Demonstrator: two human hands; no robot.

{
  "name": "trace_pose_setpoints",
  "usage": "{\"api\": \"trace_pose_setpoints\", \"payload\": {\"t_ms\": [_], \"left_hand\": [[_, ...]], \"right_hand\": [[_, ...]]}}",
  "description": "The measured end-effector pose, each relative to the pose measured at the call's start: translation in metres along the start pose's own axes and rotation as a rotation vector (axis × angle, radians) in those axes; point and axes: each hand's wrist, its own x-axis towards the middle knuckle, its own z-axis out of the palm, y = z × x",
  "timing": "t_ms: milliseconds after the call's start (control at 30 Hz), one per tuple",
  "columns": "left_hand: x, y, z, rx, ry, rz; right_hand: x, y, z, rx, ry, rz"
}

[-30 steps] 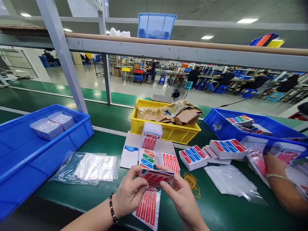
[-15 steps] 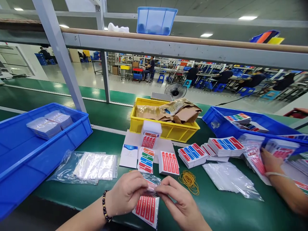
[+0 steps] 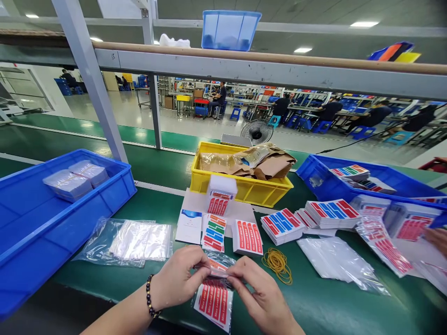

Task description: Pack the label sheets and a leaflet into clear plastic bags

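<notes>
The left hand (image 3: 184, 275) and the right hand (image 3: 257, 289) pinched a clear packet (image 3: 219, 266) between closed fingertips, one at each end. Red-printed sheets (image 3: 214, 304) lay just below this grip, yellow rubber bands (image 3: 278, 266) to its right.

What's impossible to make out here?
All in the head view:
Packet: ends covered by the left hand and right hand.
Co-worker's hand: blurred, cut off by the right edge.
Yellow bin: bottom hidden by brown paper.
Left blue bin: cut off by the left edge.
Tub: contents dimmed by its wall.
</notes>
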Motion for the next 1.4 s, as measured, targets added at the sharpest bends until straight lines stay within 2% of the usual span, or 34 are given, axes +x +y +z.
{"api": "trace_pose_setpoints", "payload": {"t_ms": [100, 200, 333, 467, 567, 700, 833, 900, 1000, 1067, 1167, 1267, 1400], "left_hand": [[-0.001, 0.001, 0.001, 0.054, -0.024, 0.069], [-0.003, 0.003, 0.002, 0.086, 0.001, 0.15], [-0.004, 0.008, 0.004, 0.066, -0.031, 0.172], [-0.003, 0.009, 0.012, 0.116, -0.065, 0.263], [-0.003, 0.005, 0.018, 0.145, -0.054, 0.245], [-0.006, -0.013, 0.016, 0.127, -0.013, 0.078], [-0.011, -0.044, -0.001, 0.23, 0.052, -0.226], [-0.015, -0.059, -0.01, 0.358, 0.011, -0.409], [-0.022, -0.079, -0.022, 0.558, -0.106, -0.703], [-0.026, -0.09, -0.027, 0.624, -0.158, -0.818], [-0.031, -0.107, -0.031, 0.651, -0.235, -0.884], [-0.033, -0.119, -0.032, 0.637, -0.277, -0.885], [-0.031, -0.118, -0.034, 0.586, -0.246, -0.852]], "right_hand": [[0.002, -0.003, 0.0, -0.032, 0.028, -0.023], [0.002, -0.006, -0.001, -0.07, 0.04, -0.054], [-0.001, -0.008, 0.004, -0.013, -0.022, -0.072], [-0.006, -0.008, 0.015, 0.041, -0.045, -0.096], [-0.01, -0.004, 0.021, 0.07, -0.055, -0.053], [-0.017, 0.021, 0.033, 0.104, -0.052, 0.12], [-0.025, 0.06, 0.054, 0.063, -0.055, 0.356], [-0.03, 0.074, 0.065, -0.078, 0.008, 0.342], [-0.033, 0.084, 0.076, -0.383, 0.19, 0.178], [-0.033, 0.085, 0.08, -0.49, 0.263, 0.091], [-0.03, 0.081, 0.082, -0.47, 0.244, 0.047], [-0.028, 0.075, 0.082, -0.403, 0.232, 0.025], [-0.026, 0.066, 0.085, -0.284, 0.207, 0.077]]}}
